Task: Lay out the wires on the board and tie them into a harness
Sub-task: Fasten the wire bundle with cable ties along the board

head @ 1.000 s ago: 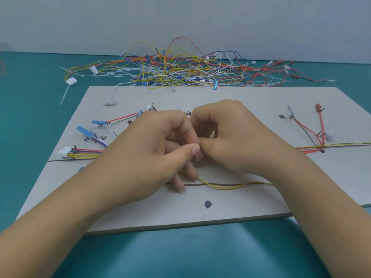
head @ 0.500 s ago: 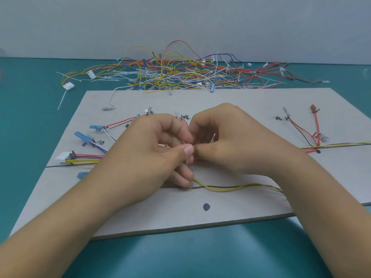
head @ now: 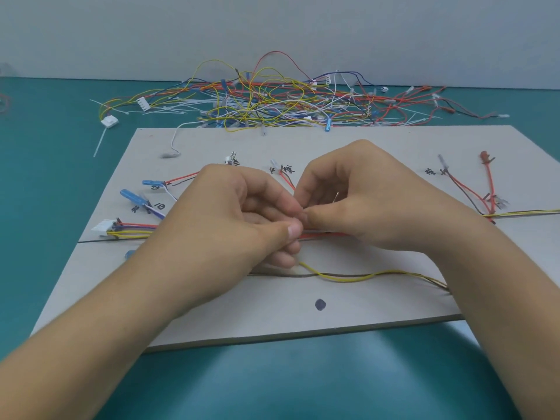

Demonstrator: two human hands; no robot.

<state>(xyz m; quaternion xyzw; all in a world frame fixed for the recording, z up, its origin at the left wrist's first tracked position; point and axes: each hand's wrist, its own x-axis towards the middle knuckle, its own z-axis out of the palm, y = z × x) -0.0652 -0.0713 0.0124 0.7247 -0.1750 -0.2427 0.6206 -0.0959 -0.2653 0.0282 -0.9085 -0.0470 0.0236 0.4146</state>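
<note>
A grey board [head: 303, 322] lies on the teal table with wires laid along it. A red wire bundle [head: 321, 235] runs across the board's middle under both hands. My left hand [head: 242, 225] and my right hand [head: 363, 204] meet fingertip to fingertip over that bundle, pinching a thin white cable tie [head: 337, 196] whose tail pokes up inside the right hand. A loose yellow wire [head: 348, 277] and a brown one trail in front of the hands. A white connector [head: 104, 227] with coloured wires sits at the board's left.
A tangled pile of spare wires [head: 272, 104] and white ties lies behind the board. Blue terminals [head: 133, 197] rest at the left, red and brown leads [head: 488, 180] at the right. A dark dot [head: 320, 304] marks the board near its front edge.
Both hands stay together at the bundle. The right hand has lifted slightly, and the red bundle now shows beneath it. The view has shifted a little.
</note>
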